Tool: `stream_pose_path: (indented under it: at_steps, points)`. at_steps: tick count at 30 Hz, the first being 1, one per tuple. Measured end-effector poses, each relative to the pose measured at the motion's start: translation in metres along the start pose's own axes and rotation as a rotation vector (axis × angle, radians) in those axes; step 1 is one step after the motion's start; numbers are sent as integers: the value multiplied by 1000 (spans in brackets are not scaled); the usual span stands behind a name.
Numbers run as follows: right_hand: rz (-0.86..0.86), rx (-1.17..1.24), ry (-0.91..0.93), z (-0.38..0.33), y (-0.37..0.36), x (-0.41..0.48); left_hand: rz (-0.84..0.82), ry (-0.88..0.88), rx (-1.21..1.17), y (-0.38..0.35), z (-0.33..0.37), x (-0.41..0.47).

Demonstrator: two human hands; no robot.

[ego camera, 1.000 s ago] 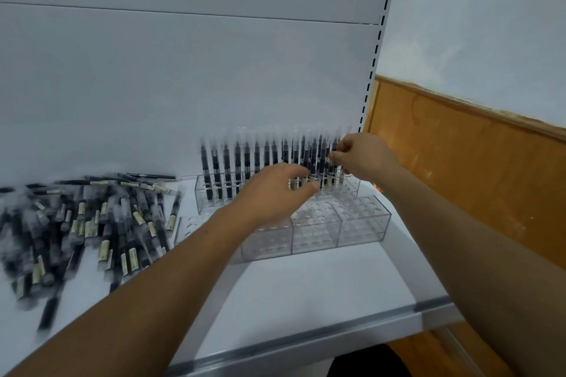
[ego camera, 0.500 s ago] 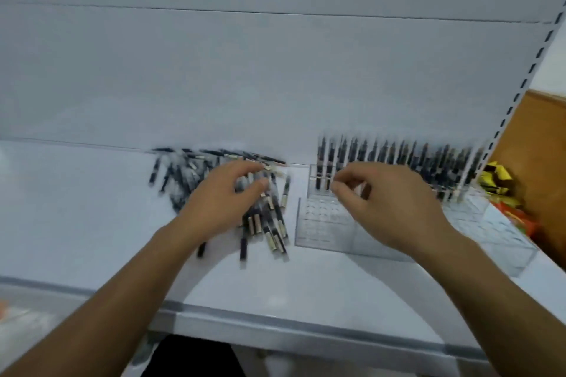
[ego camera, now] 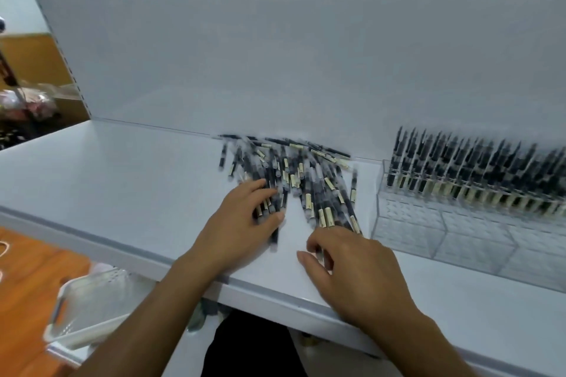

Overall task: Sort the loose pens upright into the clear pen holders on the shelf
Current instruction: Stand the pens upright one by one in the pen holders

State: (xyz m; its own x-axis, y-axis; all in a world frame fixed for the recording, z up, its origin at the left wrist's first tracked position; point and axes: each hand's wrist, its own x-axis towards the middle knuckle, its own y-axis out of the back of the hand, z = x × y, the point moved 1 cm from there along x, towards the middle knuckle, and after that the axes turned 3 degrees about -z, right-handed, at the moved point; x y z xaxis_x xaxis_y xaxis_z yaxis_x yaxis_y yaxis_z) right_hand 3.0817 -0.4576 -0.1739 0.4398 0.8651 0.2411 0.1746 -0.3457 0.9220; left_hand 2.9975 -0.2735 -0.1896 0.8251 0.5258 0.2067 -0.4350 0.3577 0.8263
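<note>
Basket: lowest and nearest, down on the left under the shelf, a white perforated basket (ego camera: 88,306) with slot handles. Its inside is only a pale blur, and its near corner is cut by the left forearm.
Shelf: a white shelf (ego camera: 122,180) with a grey front strip, and both arms reach in over that strip.
Right hand: the right hand (ego camera: 358,269) is the closer one, knuckles up and fingers curled down. Its fingertips (ego camera: 312,246) sit at the near ends of the pile's right side. Whether they pinch a pen is lost in the smear, so I cannot tell.
Left hand: the left hand (ego camera: 242,223) is just beyond, on the pile's left side. Fingers lie across a small bunch of pens and the thumb closes in from the near side, so it grips them.
Loose pens: the loose pens (ego camera: 294,174) are dark barrels with cream labels, lying flat and fanned from both hands back to the rear panel.
Pen holders: the clear pen holders (ego camera: 444,232) stand just right of the pile, stepped up toward the back. The front rows show bare gridded cells, and the right edge cuts them off.
Upright pens: the upright pens (ego camera: 459,171) pack the rear rows standing on end. They are too blurred to count.
Back panel: a plain white back panel (ego camera: 275,55) rises behind it all.
</note>
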Motion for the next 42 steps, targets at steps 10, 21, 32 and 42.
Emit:
stream_pose_path:
  at_steps: [10,21,32,42]
  points:
    - [-61,94,11,-2,5,-4,189,92,-223,11,-3,-1]
    - [27,323,-13,2,5,-7,-142,358,162,30,20,42]
    - [181,948,-142,8,15,-9,-99,434,-363,34,24,42]
    - [170,1043,-113,6,16,-12,-50,471,-912,32,21,26]
